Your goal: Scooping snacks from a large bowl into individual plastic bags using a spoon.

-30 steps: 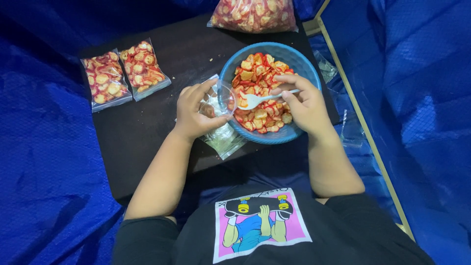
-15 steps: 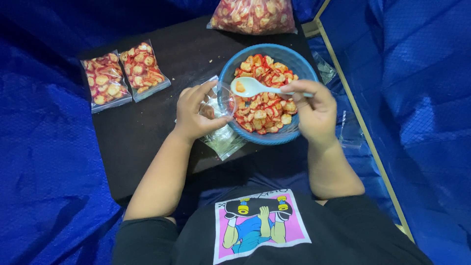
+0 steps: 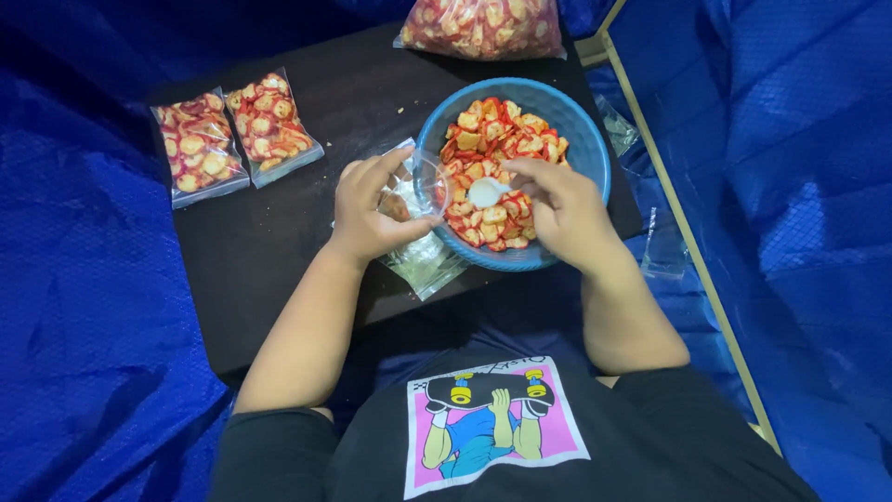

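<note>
Black fabric fills the nearest part of the view: the person's T-shirt [image 3: 520,437], printed with a pink and blue cartoon panel. Both bare forearms reach forward from it over a dark low table [image 3: 279,242] set among blue tarpaulin [image 3: 84,307]. On the near part of the table, the left hand [image 3: 372,209] holds a small clear plastic bag [image 3: 418,186] open at its mouth, fingers curled around the rim, with a few snack pieces already inside. Under that hand lies a loose stack of empty clear bags [image 3: 427,265]. Just to the right, the right hand [image 3: 557,204] is closed around the handle of a white plastic spoon [image 3: 485,192], whose bowl hovers over the snacks close to the bag's mouth. The spoon sits above a round blue bowl [image 3: 585,139] heaped with red and yellow chips [image 3: 497,130]; the bowl touches the open bag. Farther left on the table, two filled flat packets [image 3: 232,135] of the same chips lie side by side. At the far edge rests a large clear sack [image 3: 483,26] of chips, partly cut off by the frame.
</note>
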